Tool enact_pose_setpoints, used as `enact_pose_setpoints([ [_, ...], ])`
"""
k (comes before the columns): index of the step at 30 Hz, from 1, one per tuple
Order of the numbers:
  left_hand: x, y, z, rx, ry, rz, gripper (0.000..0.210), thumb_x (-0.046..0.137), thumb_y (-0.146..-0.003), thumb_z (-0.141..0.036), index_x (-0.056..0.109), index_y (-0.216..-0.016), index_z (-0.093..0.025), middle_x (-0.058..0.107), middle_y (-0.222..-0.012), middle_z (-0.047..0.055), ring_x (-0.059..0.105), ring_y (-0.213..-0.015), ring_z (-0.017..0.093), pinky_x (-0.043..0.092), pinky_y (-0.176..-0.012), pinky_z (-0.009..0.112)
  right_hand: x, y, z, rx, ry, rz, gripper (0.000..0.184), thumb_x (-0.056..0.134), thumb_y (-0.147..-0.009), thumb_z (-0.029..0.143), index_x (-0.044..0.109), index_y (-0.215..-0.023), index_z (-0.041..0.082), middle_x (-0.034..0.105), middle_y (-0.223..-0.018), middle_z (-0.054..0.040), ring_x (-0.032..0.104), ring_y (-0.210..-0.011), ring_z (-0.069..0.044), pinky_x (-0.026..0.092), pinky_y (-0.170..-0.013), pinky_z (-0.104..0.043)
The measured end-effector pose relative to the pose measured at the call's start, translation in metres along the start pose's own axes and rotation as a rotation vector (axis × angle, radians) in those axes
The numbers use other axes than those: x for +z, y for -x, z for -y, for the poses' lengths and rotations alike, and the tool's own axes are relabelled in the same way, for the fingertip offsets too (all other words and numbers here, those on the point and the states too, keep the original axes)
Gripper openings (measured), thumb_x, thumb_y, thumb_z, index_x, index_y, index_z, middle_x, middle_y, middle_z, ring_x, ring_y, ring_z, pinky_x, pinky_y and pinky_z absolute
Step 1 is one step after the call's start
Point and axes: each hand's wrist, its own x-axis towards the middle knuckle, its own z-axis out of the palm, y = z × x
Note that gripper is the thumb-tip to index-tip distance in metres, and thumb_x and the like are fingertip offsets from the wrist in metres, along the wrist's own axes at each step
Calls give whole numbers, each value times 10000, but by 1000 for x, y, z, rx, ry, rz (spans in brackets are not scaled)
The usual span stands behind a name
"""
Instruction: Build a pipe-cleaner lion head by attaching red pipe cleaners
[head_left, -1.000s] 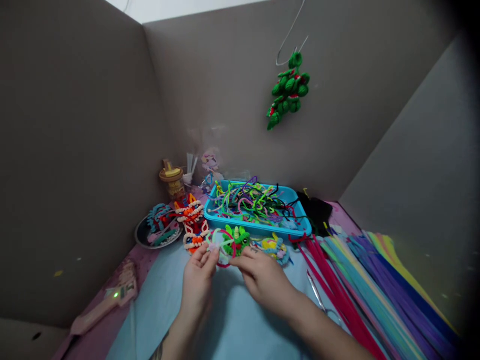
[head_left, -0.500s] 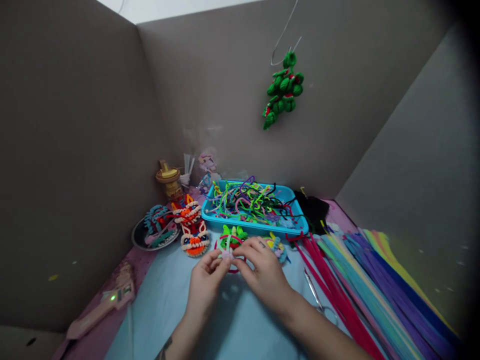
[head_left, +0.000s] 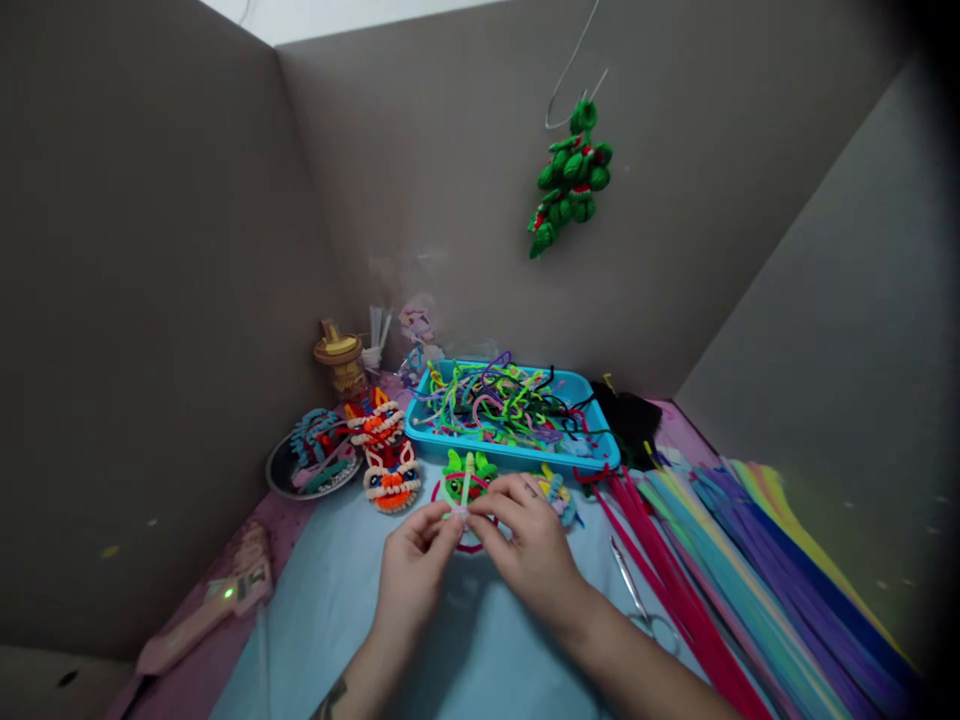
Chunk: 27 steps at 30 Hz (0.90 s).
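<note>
My left hand [head_left: 416,560] and my right hand [head_left: 529,545] meet over the blue mat, each with thumb and index finger closed in a pinch. Between the fingertips is a small pale pink piece of pipe cleaner [head_left: 460,512], partly covered by the fingers. A light green pipe cleaner [head_left: 466,482] stands up from it. Around it curves a red pipe cleaner loop [head_left: 471,548]; whether it joins the pale piece I cannot tell. Just behind my hands lies a green animal head of pipe cleaners [head_left: 454,480], partly hidden.
Orange-and-cream heads [head_left: 391,485] lie left, beside a metal bowl [head_left: 281,488]. A blue tray [head_left: 517,458] of pipe cleaner scraps stands behind. Scissors [head_left: 628,580] and bundled pipe cleaners [head_left: 750,570] lie right, a glue gun [head_left: 202,625] left. A green ornament [head_left: 574,180] hangs above.
The light green pipe cleaner now stands taller and straighter above my fingertips. My hands stay pinched in nearly the same place, and the whole view has shifted slightly.
</note>
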Motion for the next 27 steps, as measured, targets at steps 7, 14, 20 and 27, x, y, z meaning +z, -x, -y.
enact_pose_setpoints([
  [7,0,-1,3,26,-85,18,391,855,-490,-345,700,-776,-127,724,-612,39,623,-549,149,458,-549,232,-4,-3,0,-25,18,69,133,621,-813,119,662,-708,190,586,-785,-42,499,-817,-200,393,-707,-318],
  [14,2,-2,3,20,-81,25,412,866,-457,-363,708,-759,-131,719,-598,41,612,-539,149,444,-541,232,-5,-6,-5,53,-14,138,143,609,-808,106,642,-699,193,609,-816,-35,518,-849,-204,404,-750,-335],
  [20,-6,-11,0,44,-12,-68,463,862,-486,-399,687,-825,-137,675,-595,1,547,-497,104,384,-492,197,-18,-12,-7,136,51,203,314,726,-734,262,615,-1022,202,579,-1035,-74,555,-983,-243,435,-827,-359],
  [27,-11,-16,-2,18,25,-88,427,836,-541,-427,668,-807,-139,624,-629,-31,474,-479,66,321,-472,172,-14,-8,-5,107,124,380,98,620,-803,121,614,-741,197,634,-706,-3,594,-676,-164,375,-597,-238],
])
